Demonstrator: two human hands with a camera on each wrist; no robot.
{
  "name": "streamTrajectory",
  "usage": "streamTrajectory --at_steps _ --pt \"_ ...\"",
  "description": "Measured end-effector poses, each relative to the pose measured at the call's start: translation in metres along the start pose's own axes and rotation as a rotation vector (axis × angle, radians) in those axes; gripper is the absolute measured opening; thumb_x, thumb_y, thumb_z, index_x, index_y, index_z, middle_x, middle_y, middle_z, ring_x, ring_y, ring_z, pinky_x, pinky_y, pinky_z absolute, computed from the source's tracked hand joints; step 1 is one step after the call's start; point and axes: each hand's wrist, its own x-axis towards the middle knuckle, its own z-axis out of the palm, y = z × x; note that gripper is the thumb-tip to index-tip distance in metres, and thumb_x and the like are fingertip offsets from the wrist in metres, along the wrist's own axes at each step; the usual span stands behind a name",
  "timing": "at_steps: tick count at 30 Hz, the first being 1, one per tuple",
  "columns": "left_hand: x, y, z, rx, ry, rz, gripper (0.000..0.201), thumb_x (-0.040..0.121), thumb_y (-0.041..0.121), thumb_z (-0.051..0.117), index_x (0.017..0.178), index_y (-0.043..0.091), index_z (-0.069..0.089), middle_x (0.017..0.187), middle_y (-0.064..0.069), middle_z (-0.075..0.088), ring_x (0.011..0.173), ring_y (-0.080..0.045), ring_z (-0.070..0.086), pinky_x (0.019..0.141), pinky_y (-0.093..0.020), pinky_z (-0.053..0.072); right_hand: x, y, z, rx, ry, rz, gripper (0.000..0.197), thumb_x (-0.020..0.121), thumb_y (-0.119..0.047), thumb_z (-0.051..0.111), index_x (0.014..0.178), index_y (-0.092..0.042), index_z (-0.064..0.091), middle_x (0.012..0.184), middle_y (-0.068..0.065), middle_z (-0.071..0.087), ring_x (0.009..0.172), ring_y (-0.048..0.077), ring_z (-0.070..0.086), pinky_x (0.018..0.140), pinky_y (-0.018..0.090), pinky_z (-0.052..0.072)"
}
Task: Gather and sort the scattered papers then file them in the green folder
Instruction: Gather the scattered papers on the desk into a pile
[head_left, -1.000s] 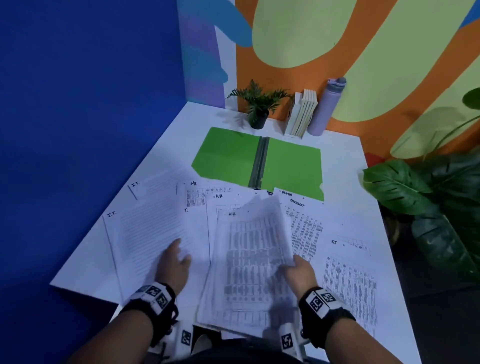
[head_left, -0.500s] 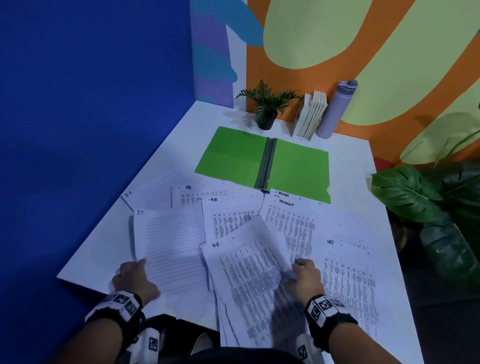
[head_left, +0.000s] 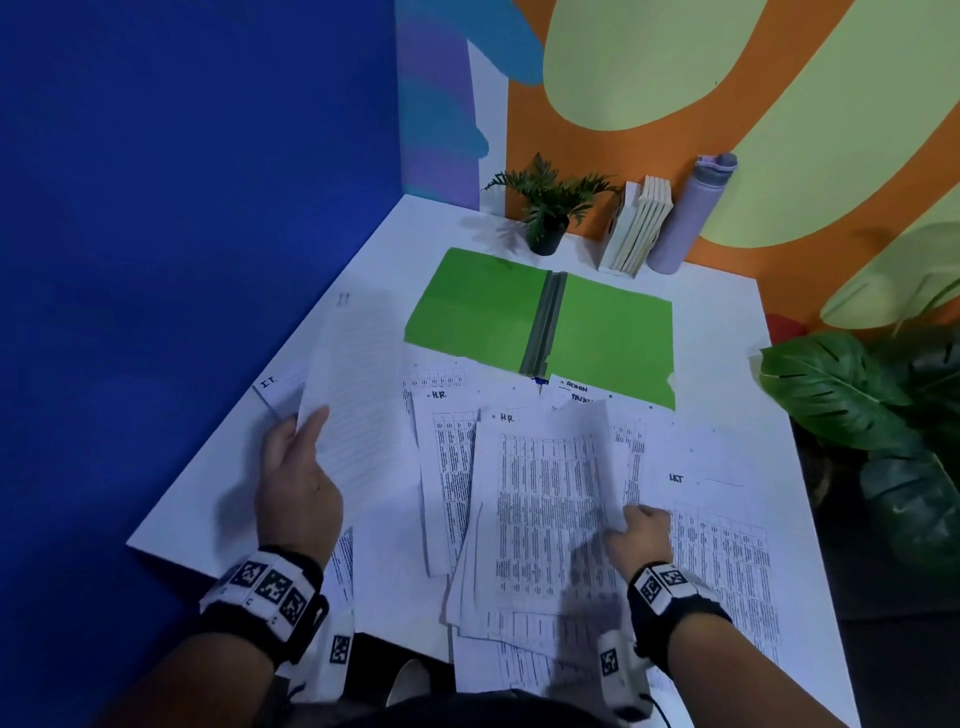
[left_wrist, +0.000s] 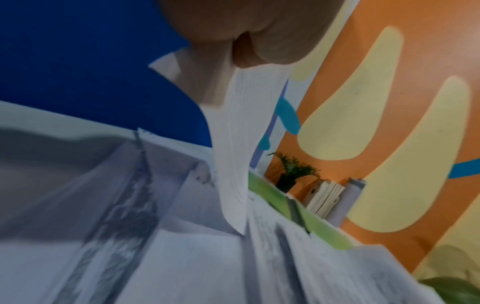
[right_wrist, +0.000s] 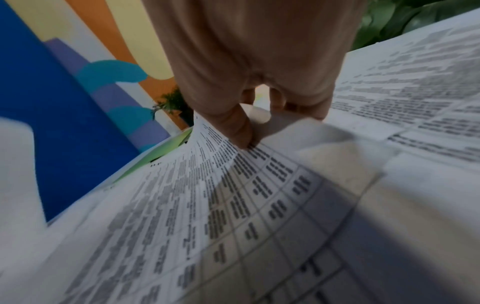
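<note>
The green folder (head_left: 540, 322) lies open and flat at the back of the white table (head_left: 727, 332). Several printed papers cover the near half, marked I.T., H.R., ADMIN and MKT. My left hand (head_left: 298, 467) pinches a lined I.T. sheet (head_left: 353, 395) and holds it raised off the table; from the left wrist this sheet (left_wrist: 239, 144) hangs from my fingers. My right hand (head_left: 636, 530) pinches the right edge of a stack of H.R. table sheets (head_left: 545, 499). In the right wrist view, thumb and fingers (right_wrist: 239, 131) grip the curled edge of the stack (right_wrist: 233, 195).
A small potted plant (head_left: 548, 218), a row of pale books (head_left: 636, 228) and a lilac bottle (head_left: 691, 213) stand along the back wall. A blue wall borders the table's left side. A big leafy plant (head_left: 872, 405) stands off the right edge.
My left hand has lifted the I.T. sheet off the table and carried it forward. The right hand has shifted the H.R. stack a little to the right, keeping its grip.
</note>
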Motion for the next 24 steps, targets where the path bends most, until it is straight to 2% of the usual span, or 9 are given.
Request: streamTrajectory --at_steps 3,5,7,10,13,17,19,22,24 --pt "0.009 0.015 0.005 -0.128 0.049 -0.029 0.051 0.089 -0.012 0.041 0.131 0.014 0.054 0.126 0.004 0.04 0.116 -0.006 0.045 0.106 -0.022 0.034 -0.007 0.001 0.009 -0.098 -0.029 -0.091 0.027 0.083 -0.01 0.063 0.105 0.007 0.066 0.137 0.018 0.042 0.096 0.034 0.06 0.084 0.03 0.053" --pt "0.01 0.019 0.016 -0.192 -0.005 -0.135 0.052 0.092 -0.008 0.042 0.135 0.02 0.049 0.126 0.012 0.035 0.12 -0.004 0.041 0.108 -0.022 0.031 -0.009 0.002 0.013 -0.149 -0.048 -0.16 0.027 0.083 -0.008 0.061 0.105 0.007 0.066 0.135 0.018 0.046 0.1 0.035 0.06 0.086 0.031 0.052" --pt "0.004 0.014 0.032 -0.184 -0.147 -0.242 0.052 0.092 -0.006 0.044 0.138 0.018 0.046 0.133 0.002 0.04 0.125 -0.013 0.042 0.107 -0.024 0.029 -0.011 -0.001 0.01 -0.095 -0.078 -0.164 0.02 0.085 -0.009 0.058 0.101 0.002 0.064 0.12 0.016 0.053 0.088 0.031 0.06 0.076 0.029 0.051" --pt "-0.016 -0.002 0.058 -0.066 -0.41 -0.37 0.05 0.09 0.0 0.051 0.139 0.014 0.046 0.145 -0.009 0.042 0.132 -0.025 0.042 0.106 -0.024 0.029 -0.01 -0.001 -0.007 0.053 0.016 -0.049 0.007 0.089 -0.011 0.049 0.089 -0.007 0.055 0.081 0.013 0.06 0.064 0.026 0.056 0.052 0.026 0.042" --pt "-0.03 -0.012 0.074 0.01 -0.554 -0.437 0.052 0.086 0.002 0.056 0.137 0.011 0.049 0.145 -0.013 0.044 0.128 -0.029 0.046 0.105 -0.029 0.034 -0.002 0.02 -0.027 0.104 0.094 0.105 0.011 0.089 -0.008 0.045 0.089 -0.004 0.054 0.07 0.011 0.055 0.057 0.024 0.052 0.05 0.025 0.041" --pt "-0.036 -0.009 0.088 0.045 -0.564 -0.417 0.053 0.082 0.0 0.061 0.133 0.011 0.053 0.141 -0.012 0.046 0.126 -0.028 0.048 0.102 -0.027 0.036 0.007 0.063 -0.041 0.004 0.093 0.285 0.015 0.082 -0.018 0.052 0.087 -0.007 0.061 0.095 0.015 0.062 0.078 0.028 0.06 0.072 0.034 0.055" --pt "-0.038 -0.009 0.094 0.08 -0.541 -0.396 0.056 0.078 0.0 0.065 0.131 0.015 0.055 0.144 -0.013 0.041 0.129 -0.028 0.045 0.104 -0.03 0.036 0.002 0.069 -0.037 0.017 0.02 0.268 0.014 0.082 -0.016 0.051 0.089 -0.005 0.057 0.108 0.02 0.061 0.086 0.03 0.062 0.078 0.039 0.056" --pt "-0.039 -0.013 0.1 0.153 -0.526 -0.466 0.066 0.075 0.002 0.068 0.136 0.021 0.048 0.154 -0.014 0.024 0.135 -0.029 0.038 0.105 -0.035 0.038 -0.016 0.058 -0.028 -0.024 -0.04 0.153 0.041 0.09 -0.014 0.046 0.129 -0.003 0.048 0.139 0.015 0.048 0.12 0.031 0.053 0.102 0.038 0.045" --pt "-0.038 -0.014 0.102 0.24 -0.577 -0.477 0.071 0.077 0.004 0.064 0.142 0.021 0.041 0.152 -0.013 0.029 0.136 -0.031 0.036 0.106 -0.036 0.036 -0.026 0.048 -0.023 -0.027 -0.094 0.086 0.05 0.093 -0.014 0.044 0.142 -0.007 0.037 0.149 0.009 0.039 0.133 0.027 0.042 0.111 0.035 0.035"
